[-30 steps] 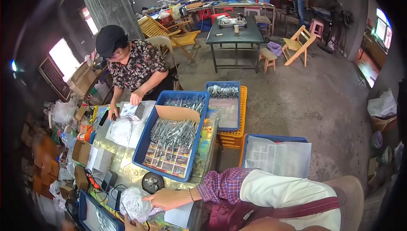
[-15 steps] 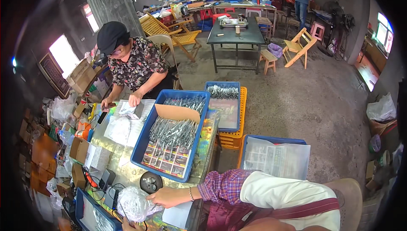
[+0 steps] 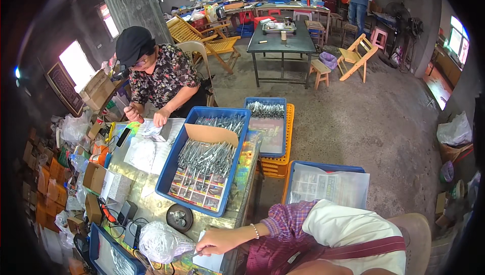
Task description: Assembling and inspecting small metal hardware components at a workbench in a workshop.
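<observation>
My right hand [image 3: 218, 241], with a beaded bracelet at the wrist, is closed in a pinch on a thin grey piece [image 3: 196, 254], too small to name. It is over a white sheet of paper [image 3: 211, 262], beside a bunched clear plastic bag [image 3: 160, 242]. My left hand [image 3: 150, 270] barely shows at the lower edge below the bag; its fingers are hidden. Just beyond the bag sits a round dark dish [image 3: 180, 218] with small shiny pieces inside. Farther off, a blue tray [image 3: 160, 188] holds many slim metal pieces, printed cards and a cardboard divider.
Across the table a person [image 3: 164, 80] handles a small packet on white sheets. A second blue tray [image 3: 95, 247], cables and a black adapter [image 3: 128, 212] lie at left. More blue trays [image 3: 326, 168] stand on orange crates [image 3: 289, 138] to the right.
My right hand has drawn back from the plastic bag, to the right and nearer, over the paper. My left hand shows less. The person opposite has raised one hand off the table.
</observation>
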`<state>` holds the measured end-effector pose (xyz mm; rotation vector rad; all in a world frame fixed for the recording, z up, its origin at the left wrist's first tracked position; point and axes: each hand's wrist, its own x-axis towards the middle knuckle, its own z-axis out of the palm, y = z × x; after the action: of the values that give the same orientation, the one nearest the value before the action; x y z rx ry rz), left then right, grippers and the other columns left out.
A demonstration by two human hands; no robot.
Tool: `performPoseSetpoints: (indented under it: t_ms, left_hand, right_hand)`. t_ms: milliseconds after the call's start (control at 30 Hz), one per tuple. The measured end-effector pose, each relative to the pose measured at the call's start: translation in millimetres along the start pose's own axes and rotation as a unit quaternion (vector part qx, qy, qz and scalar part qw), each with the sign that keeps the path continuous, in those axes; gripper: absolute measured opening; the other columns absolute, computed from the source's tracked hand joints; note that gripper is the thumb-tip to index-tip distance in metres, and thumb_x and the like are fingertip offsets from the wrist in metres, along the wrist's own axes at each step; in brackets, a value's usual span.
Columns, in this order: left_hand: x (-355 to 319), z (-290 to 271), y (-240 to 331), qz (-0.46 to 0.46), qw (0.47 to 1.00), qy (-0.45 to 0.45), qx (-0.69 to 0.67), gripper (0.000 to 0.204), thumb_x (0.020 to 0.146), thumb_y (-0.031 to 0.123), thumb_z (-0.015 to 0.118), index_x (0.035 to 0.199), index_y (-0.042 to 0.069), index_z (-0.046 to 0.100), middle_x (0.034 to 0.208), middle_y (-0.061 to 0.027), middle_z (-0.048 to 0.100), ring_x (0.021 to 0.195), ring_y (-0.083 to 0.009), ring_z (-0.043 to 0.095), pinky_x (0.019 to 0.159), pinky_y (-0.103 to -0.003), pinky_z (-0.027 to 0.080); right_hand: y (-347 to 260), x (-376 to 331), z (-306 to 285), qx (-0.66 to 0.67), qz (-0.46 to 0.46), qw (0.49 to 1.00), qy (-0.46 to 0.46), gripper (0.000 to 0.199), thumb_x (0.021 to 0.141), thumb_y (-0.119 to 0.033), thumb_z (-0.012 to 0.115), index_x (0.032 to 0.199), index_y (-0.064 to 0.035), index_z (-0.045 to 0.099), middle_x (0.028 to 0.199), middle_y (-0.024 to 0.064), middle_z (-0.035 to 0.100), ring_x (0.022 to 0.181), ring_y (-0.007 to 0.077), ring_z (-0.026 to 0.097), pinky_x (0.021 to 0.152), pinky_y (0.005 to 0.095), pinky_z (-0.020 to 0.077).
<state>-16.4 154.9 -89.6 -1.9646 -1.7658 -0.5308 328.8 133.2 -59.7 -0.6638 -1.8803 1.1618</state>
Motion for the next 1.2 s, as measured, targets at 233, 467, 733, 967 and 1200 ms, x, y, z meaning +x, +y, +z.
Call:
performPoseSetpoints:
  t_ms: [233, 467, 733, 967, 1200]
  left_hand:
    - [5.6, -20.3, 12.1, -0.080, 0.987, 0.003, -0.140, 0.034, 0.087, 0.022, 0.059, 0.114, 0.002, 0.056, 0.085, -0.0129, 0.066, 0.076, -0.0232, 0.061, 0.066, -0.032, 0.050]
    - [3.9, -31.8, 17.0, -0.144, 0.958, 0.004, -0.250, 0.033, 0.086, 0.021, 0.062, 0.112, 0.002, 0.058, 0.085, -0.0132, 0.066, 0.076, -0.0228, 0.061, 0.066, -0.031, 0.050]
    - [13.7, -72.7, 57.0, -0.234, 0.907, -0.041, -0.347, 0.026, 0.078, 0.021, 0.071, 0.094, 0.001, 0.067, 0.083, -0.0104, 0.066, 0.071, -0.0176, 0.058, 0.063, -0.029, 0.048]
    - [-3.5, -72.9, 57.9, -0.301, 0.849, -0.102, -0.422, 0.030, 0.074, 0.024, 0.076, 0.096, 0.006, 0.067, 0.068, -0.0054, 0.061, 0.056, -0.0123, 0.051, 0.049, -0.028, 0.042]
    - [-7.0, -97.0, 85.0, -0.249, 0.878, -0.174, -0.369, 0.029, 0.079, 0.026, 0.071, 0.101, 0.008, 0.065, 0.072, -0.0067, 0.062, 0.061, -0.0140, 0.054, 0.051, -0.030, 0.044]
  right_hand:
    - [-15.5, -38.5, -3.4, 0.076, 0.081, 0.992, -0.064, 0.018, 0.085, -0.011, 0.048, 0.091, 0.0026, 0.059, 0.065, 0.0071, 0.060, 0.057, 0.0133, 0.058, 0.053, 0.0282, 0.0439]
    - [-3.8, -58.6, 5.9, 0.081, 0.089, 0.991, -0.064, 0.020, 0.087, -0.014, 0.049, 0.093, 0.0028, 0.060, 0.071, 0.0080, 0.062, 0.060, 0.0124, 0.058, 0.056, 0.0273, 0.0442]
    - [-9.0, -64.0, 7.1, 0.126, 0.109, 0.985, -0.046, 0.024, 0.090, -0.021, 0.050, 0.088, -0.0013, 0.064, 0.069, 0.0034, 0.062, 0.058, 0.0095, 0.056, 0.055, 0.0253, 0.0424]
    - [-0.8, -67.8, 12.5, 0.114, 0.096, 0.987, -0.055, 0.021, 0.089, -0.018, 0.053, 0.088, 0.0009, 0.063, 0.075, 0.0050, 0.065, 0.062, 0.0092, 0.057, 0.056, 0.0250, 0.0442]
    - [-0.1, -72.5, 15.8, 0.116, 0.085, 0.989, -0.030, 0.019, 0.086, -0.017, 0.056, 0.084, 0.0009, 0.064, 0.067, 0.0050, 0.063, 0.057, 0.0094, 0.056, 0.053, 0.0260, 0.0418]
